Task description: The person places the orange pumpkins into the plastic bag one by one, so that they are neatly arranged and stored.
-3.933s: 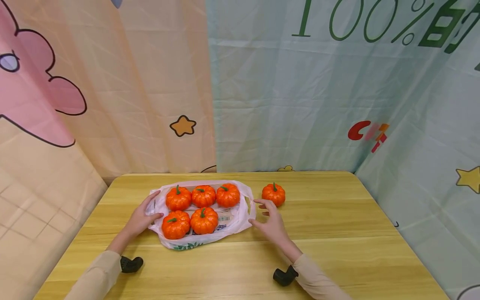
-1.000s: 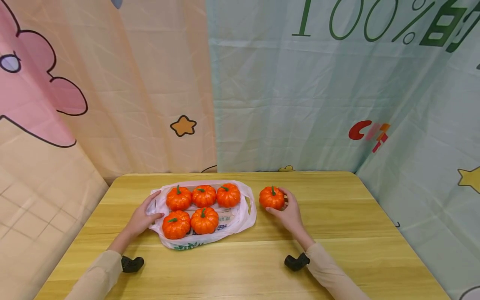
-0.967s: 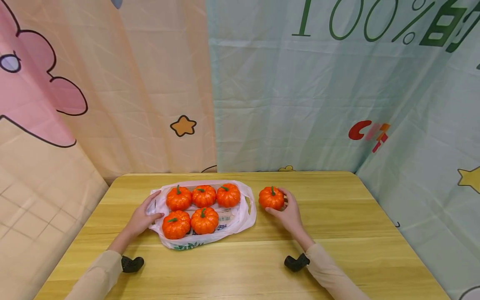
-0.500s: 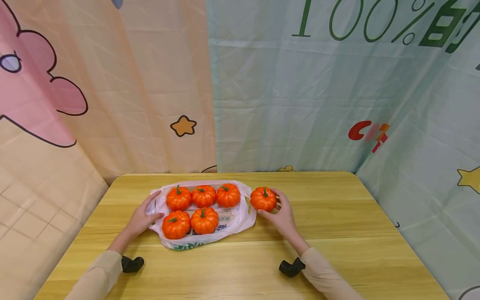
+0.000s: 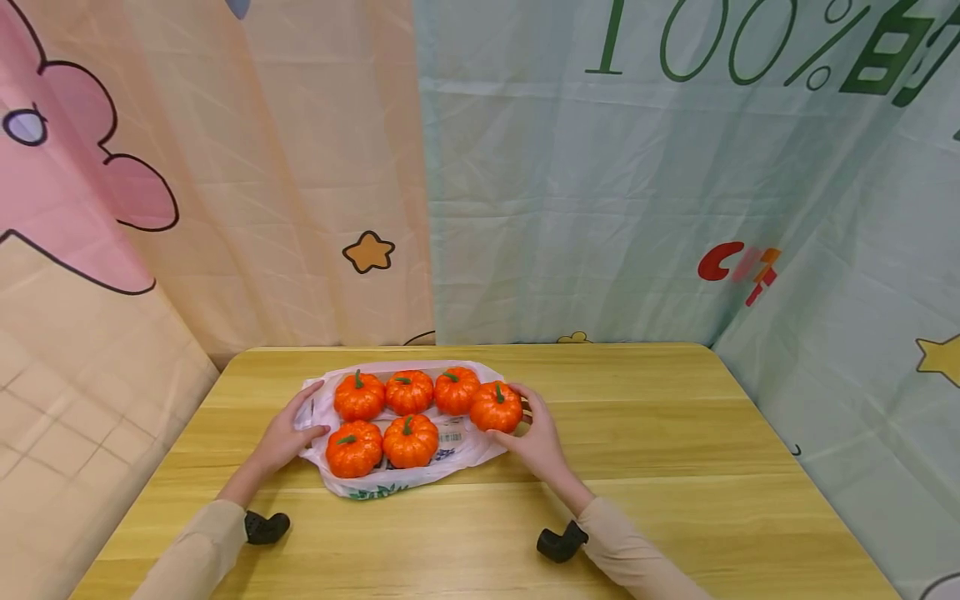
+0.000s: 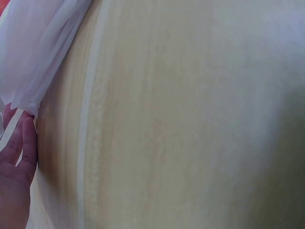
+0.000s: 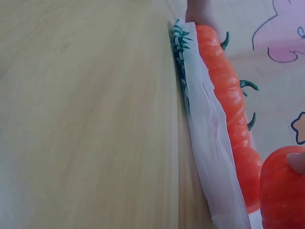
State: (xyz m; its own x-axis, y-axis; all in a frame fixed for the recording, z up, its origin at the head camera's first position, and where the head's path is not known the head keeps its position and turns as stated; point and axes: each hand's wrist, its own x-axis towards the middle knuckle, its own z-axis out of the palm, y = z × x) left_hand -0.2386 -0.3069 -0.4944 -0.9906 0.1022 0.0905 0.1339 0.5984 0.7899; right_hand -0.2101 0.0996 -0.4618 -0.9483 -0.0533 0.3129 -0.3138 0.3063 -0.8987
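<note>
A white plastic bag (image 5: 420,477) lies spread on the table, with several small orange pumpkins (image 5: 410,442) sitting on it in two rows. My left hand (image 5: 282,433) holds the bag's left end, thumb over the rim; in the left wrist view its fingertips are partly hidden by the plastic (image 6: 35,57). Thumb and fingers of my right hand (image 5: 543,435) grip another pumpkin (image 5: 496,408) at the bag's right end, beside the back row. The right wrist view shows this pumpkin (image 7: 281,191) close up with a fingertip on it. Whether it touches the bag I cannot tell.
The wooden table (image 5: 675,467) extends to the right and in front of the bag. Patterned curtains (image 5: 570,208) hang behind it and at both sides. A black wrist-worn device (image 5: 267,527) sits at each sleeve cuff.
My right hand left the bag's right end, took hold of the pumpkin on the table to the right, and carried it left over the bag's right end. My left hand has stayed put.
</note>
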